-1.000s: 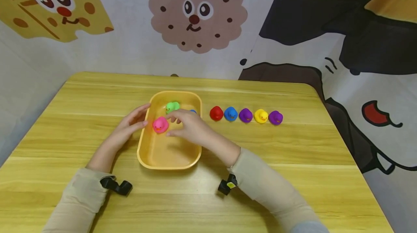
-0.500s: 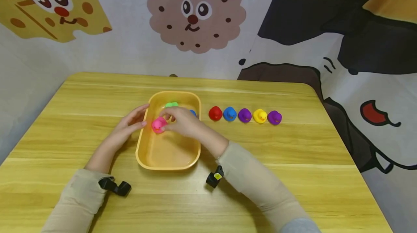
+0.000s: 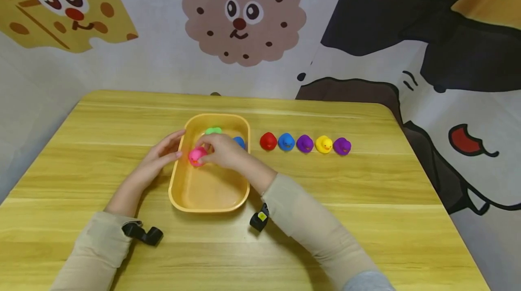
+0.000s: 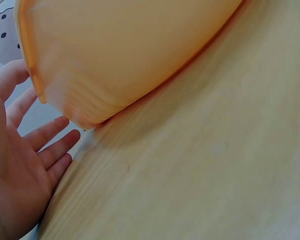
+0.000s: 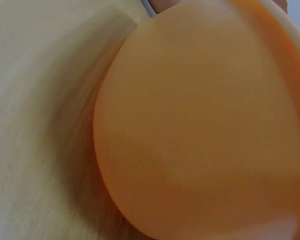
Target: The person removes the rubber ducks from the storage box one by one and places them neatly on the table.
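Observation:
A pink rubber duck is at the left side of an orange plastic tub. My right hand reaches over the tub's right rim and pinches this duck between thumb and fingers. In the tub a green rubber duck and a blue rubber duck are partly covered by that hand. My left hand rests with extended fingers against the tub's left side. From the left wrist, the fingers look spread and loose beside the tub wall. The tub's outside fills most of the right wrist view, hiding the right hand's grip.
Right of the tub a row of rubber ducks stands on the wooden table: red, blue, purple, yellow and another purple one. A cartoon-printed cloth hangs behind the table.
My right hand has moved left within the tub and taken hold of the pink duck, covering part of the green one. The left hand stays at the rim.

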`<action>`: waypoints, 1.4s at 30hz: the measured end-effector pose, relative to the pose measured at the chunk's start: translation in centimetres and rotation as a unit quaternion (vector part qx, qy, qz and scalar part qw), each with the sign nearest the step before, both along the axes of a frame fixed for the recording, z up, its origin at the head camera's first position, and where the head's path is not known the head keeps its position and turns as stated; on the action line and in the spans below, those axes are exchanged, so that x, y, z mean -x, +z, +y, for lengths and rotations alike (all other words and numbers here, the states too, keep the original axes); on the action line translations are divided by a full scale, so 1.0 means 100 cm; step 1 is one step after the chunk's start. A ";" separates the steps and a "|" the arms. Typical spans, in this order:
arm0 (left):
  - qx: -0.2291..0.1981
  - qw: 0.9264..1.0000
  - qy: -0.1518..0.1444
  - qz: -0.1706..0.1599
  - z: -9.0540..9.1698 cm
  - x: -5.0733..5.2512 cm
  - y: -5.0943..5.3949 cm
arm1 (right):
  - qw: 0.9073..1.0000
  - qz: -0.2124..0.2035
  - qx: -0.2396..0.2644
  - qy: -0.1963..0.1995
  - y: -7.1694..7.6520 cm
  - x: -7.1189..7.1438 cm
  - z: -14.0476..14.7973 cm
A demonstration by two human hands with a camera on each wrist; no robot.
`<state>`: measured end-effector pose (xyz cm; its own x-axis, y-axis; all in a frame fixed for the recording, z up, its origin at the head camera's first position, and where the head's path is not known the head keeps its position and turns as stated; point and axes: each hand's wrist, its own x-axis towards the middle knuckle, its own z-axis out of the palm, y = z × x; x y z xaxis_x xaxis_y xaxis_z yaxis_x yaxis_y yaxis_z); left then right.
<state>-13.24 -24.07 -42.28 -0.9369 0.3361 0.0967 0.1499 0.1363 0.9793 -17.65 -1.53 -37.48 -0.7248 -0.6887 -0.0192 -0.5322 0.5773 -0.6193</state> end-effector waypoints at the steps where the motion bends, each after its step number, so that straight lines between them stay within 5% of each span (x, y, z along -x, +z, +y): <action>1: 0.001 1.000 0.001 0.000 0.000 0.000 0.000 | 1.000 0.001 -0.003 0.001 0.000 0.000 -0.001; 19: 0.007 1.000 0.003 0.003 -0.004 -0.001 -0.001 | 0.999 0.019 -0.031 0.007 -0.002 0.000 -0.006; 42: 0.003 1.000 0.000 -0.005 -0.002 0.000 -0.002 | 0.997 -0.018 0.062 -0.034 0.012 -0.003 0.010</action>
<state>-13.26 -24.23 -42.46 -0.9378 0.3366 0.0853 0.1405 0.1430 0.9797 -17.38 -0.56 -36.30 -0.7697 -0.6374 0.0356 -0.4705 0.5288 -0.7064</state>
